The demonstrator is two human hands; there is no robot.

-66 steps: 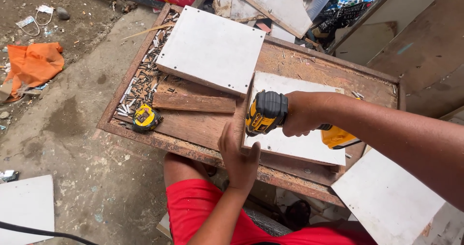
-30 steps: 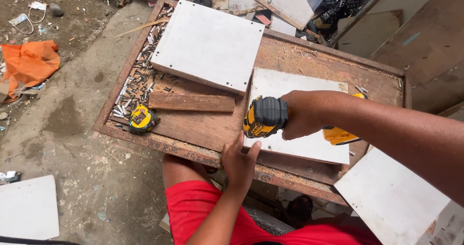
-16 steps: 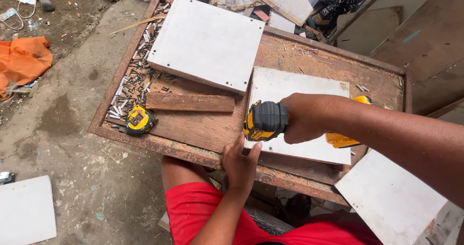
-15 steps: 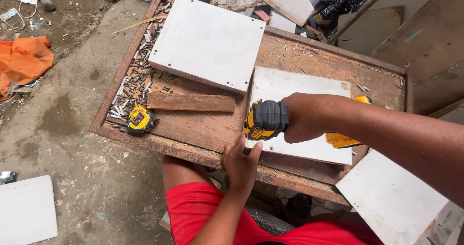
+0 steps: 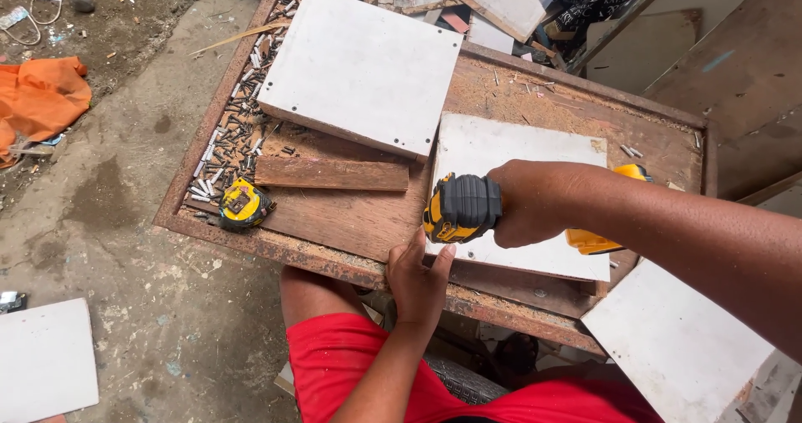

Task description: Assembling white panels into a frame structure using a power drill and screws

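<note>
Since the earliest view the left hand (image 5: pixel 420 283) has slid a little down and toward the body along the near edge of the white panel (image 5: pixel 518 191), while the right hand (image 5: pixel 535 202) has kept the yellow-and-black cordless drill (image 5: pixel 462 208) over almost the same spot. Right fingers are wrapped fully round the drill's grip, closed tight on it, with the black motor end jutting out to the left of the knuckles and the yellow battery base showing beyond the wrist. Left fingers are spread and only lightly bent, fingertips pressing at the panel's near-left corner just under the drill; whether they pinch the edge or merely brace it I cannot tell. That panel lies flat on the wooden work tray (image 5: pixel 351 222), directly beneath both hands. It looks like a stiff, smooth laminated board, fairly light but slick on its face, so it would likely skate under drill pressure unless held at an edge or corner, as the left hand does now. The drill reads as dense and top-heavy, best held by the rubbered grip. Away from the left fingertips, to their far left, sit a tape measure (image 5: pixel 243 204), a wood strip (image 5: pixel 331 173), loose screws (image 5: pixel 230 135), and a larger white board (image 5: pixel 361 69).
</note>
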